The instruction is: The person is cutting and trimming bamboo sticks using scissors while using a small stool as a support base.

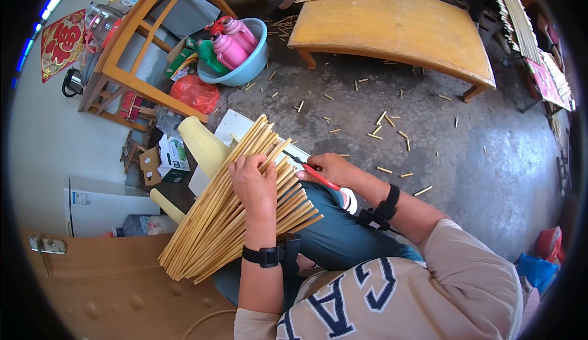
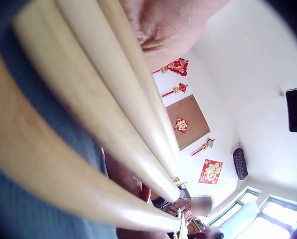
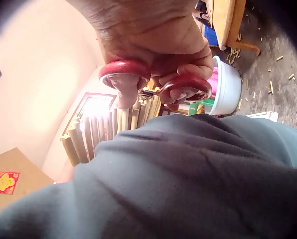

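Observation:
A fanned bundle of thin pale wooden sticks [image 1: 211, 230] lies across the lap in the head view. The left hand [image 1: 254, 184] grips it near its upper end. Red-handled scissors [image 1: 320, 178] are held by the right hand [image 1: 335, 170], with the dark blades among the stick ends. The right wrist view shows the right hand [image 3: 158, 45] with thumb and fingers through the red handle loops [image 3: 126, 69], beside the stick ends [image 3: 103, 127]. Close up in the left wrist view, sticks [image 2: 103, 99] run below part of the left hand [image 2: 173, 25].
A low yellow table [image 1: 392, 28] stands ahead, where another person's hands rest on sticks. Short cut pieces [image 1: 384, 170] litter the floor. A blue basin [image 1: 260, 49] with pink flasks, a wooden frame [image 1: 113, 70] and a red bag [image 1: 195, 93] are at the left.

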Demonstrator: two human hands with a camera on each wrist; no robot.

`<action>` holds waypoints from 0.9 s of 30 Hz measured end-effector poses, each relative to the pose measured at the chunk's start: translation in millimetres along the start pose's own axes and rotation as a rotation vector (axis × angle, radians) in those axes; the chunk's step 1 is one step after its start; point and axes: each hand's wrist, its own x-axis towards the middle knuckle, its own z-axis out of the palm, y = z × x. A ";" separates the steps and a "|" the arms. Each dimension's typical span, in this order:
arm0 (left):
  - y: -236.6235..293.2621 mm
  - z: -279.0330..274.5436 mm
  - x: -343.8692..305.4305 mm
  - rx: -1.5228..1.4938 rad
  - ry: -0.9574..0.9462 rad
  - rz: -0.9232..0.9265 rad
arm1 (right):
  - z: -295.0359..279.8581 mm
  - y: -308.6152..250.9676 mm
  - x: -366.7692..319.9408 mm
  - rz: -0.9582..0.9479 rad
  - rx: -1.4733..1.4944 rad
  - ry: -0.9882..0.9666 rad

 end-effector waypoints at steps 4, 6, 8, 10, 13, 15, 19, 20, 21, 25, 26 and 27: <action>6.3 5.7 -4.7 0.018 0.000 -0.036 | -3.5 -4.9 -5.5 0.031 0.011 -0.023; 4.6 10.8 -7.2 0.006 0.034 -0.016 | -3.8 -6.2 -7.2 0.067 -0.003 -0.035; 4.0 13.3 -9.6 -0.006 0.032 -0.013 | -2.1 0.0 -7.4 0.061 -0.013 -0.038; 3.7 14.2 -11.1 -0.020 0.031 -0.010 | -4.0 3.9 -11.2 0.056 -0.023 -0.040; 3.6 14.4 -12.1 -0.021 0.061 0.007 | -14.2 2.8 -25.8 0.102 -0.097 -0.099; 5.0 14.8 -12.9 -0.040 0.100 0.013 | -16.8 1.1 -39.1 0.155 0.080 -0.108; 7.9 14.3 -13.6 -0.042 0.103 0.009 | -16.0 -10.3 -50.2 0.106 0.053 -0.069; 8.3 14.1 -13.8 -0.042 0.111 0.016 | -17.2 -18.5 -50.4 0.076 0.030 -0.072; 8.4 13.7 -13.7 -0.042 0.119 0.024 | -15.3 -20.3 -48.5 0.075 0.029 -0.071; 7.6 12.5 -13.6 -0.024 0.138 0.044 | -13.3 -28.3 -41.6 0.053 -0.074 -0.009; 8.2 12.2 -13.8 -0.017 0.139 0.048 | -14.7 -30.1 -40.7 0.070 -0.112 -0.031; 8.9 11.8 -14.0 -0.010 0.140 0.051 | -15.3 -31.0 -40.9 0.070 -0.113 -0.031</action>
